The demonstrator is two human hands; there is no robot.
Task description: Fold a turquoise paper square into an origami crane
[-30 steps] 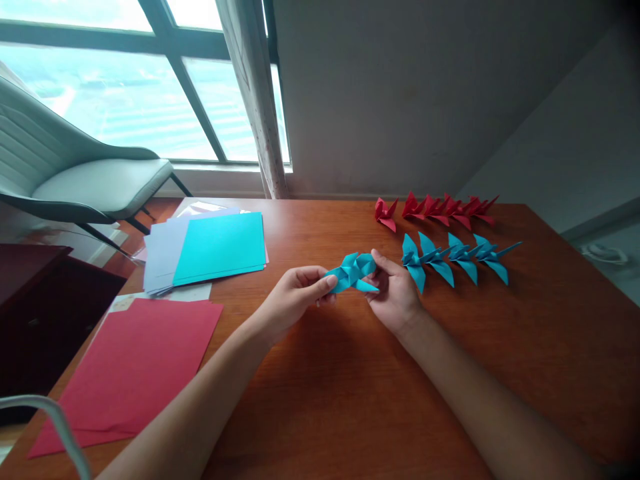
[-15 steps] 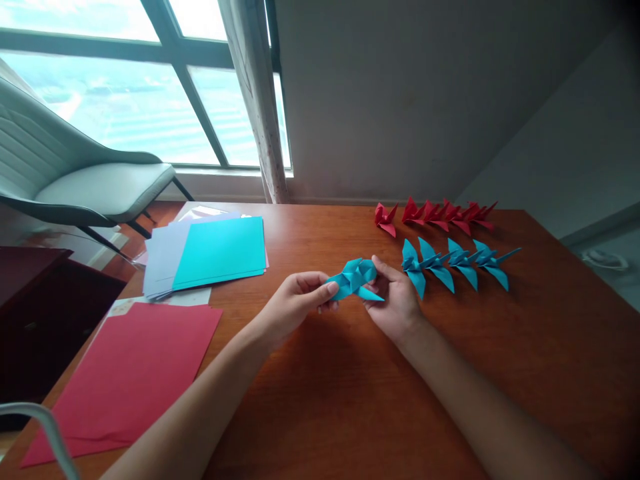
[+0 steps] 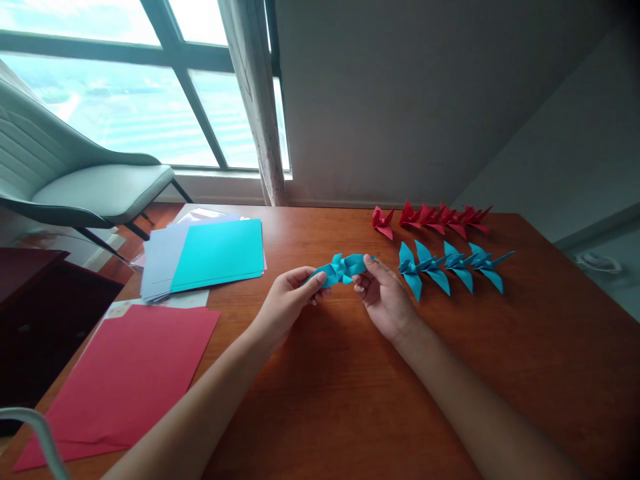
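Note:
A blue origami crane [image 3: 342,269] is stretched between my two hands above the wooden table. My left hand [image 3: 295,297] pinches its left wing between thumb and fingers. On the other side, my right hand [image 3: 387,293] grips the right wing, thumb on top. The crane's folded middle faces up, with small points sticking out from it. Just right of my right hand lies a row of blue paper cranes [image 3: 453,267], nested one behind another. Behind them sits a similar row of red paper cranes [image 3: 445,219], with a single red crane [image 3: 383,223] at its left end.
Blue paper sheets [image 3: 220,253] lie over pale lilac sheets [image 3: 163,260] at the table's left. Nearer me are large red sheets [image 3: 135,373]. A pale chair [image 3: 105,190] stands beyond the table's left side, by the window. A curved grey bar [image 3: 40,427] shows at lower left.
The crane has turned and its wings are now spread out flatter between my hands. My right hand has shifted slightly left and grips the right wing.

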